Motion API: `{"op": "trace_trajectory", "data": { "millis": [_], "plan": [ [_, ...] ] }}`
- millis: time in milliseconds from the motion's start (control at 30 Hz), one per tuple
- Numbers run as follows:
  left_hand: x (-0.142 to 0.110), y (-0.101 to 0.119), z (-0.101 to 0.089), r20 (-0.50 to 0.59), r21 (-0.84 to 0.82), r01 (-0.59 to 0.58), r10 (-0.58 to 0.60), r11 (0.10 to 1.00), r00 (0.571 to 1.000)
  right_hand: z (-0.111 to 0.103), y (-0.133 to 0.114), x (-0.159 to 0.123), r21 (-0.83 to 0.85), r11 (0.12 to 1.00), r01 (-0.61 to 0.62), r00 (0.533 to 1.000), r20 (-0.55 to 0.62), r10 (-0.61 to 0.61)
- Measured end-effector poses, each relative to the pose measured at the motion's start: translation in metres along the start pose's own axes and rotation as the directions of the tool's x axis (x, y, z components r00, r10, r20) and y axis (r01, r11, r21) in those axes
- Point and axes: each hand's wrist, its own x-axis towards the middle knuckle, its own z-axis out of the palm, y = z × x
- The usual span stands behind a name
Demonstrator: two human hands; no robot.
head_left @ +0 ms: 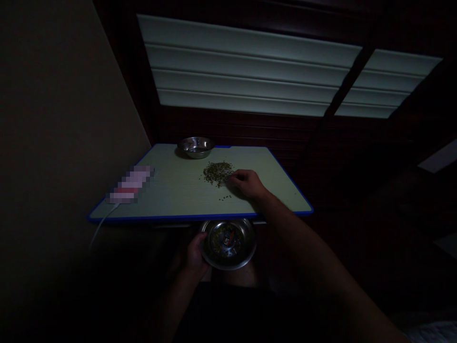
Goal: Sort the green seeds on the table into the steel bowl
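A loose pile of small greenish beans or seeds (216, 172) is spread on the pale tabletop, with a few strays nearer the front edge. At the pile's right side, my right hand (248, 183) has its thumb and fingers pinched together, touching the table by the seeds. Whatever sits between those fingertips is too small to see. Below the table's front edge, my left hand (197, 252) grips the left rim of a metal bowl (245, 255). Inside this bowl are some greenish bits and a small reddish-orange patch, dim and hard to make out.
A second metal bowl (196, 151) stands at the back left of the blue-edged table (171, 200). At the left edge lies a blurred-out flat device (130, 185) with a white cable (102, 224). A wall rises on the left, and a dark slatted panel (243, 66) stands behind.
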Motion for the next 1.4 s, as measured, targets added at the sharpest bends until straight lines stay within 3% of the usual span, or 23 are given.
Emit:
{"op": "trace_trajectory", "data": {
  "millis": [767, 1400],
  "plan": [
    [0.0014, -0.0004, -0.0017, 0.034, 0.023, -0.036, 0.035, 0.999, 0.999, -0.0005, -0.0014, -0.0001, 0.078, 0.996, 0.032, 0.999, 0.035, -0.035],
    [0.0068, -0.0018, -0.0073, 0.03, 0.006, -0.016, 0.016, 1.0, 0.999, -0.0019, -0.0054, -0.0011, 0.126, 0.991, -0.033, 0.999, 0.032, 0.029]
  ]
}}
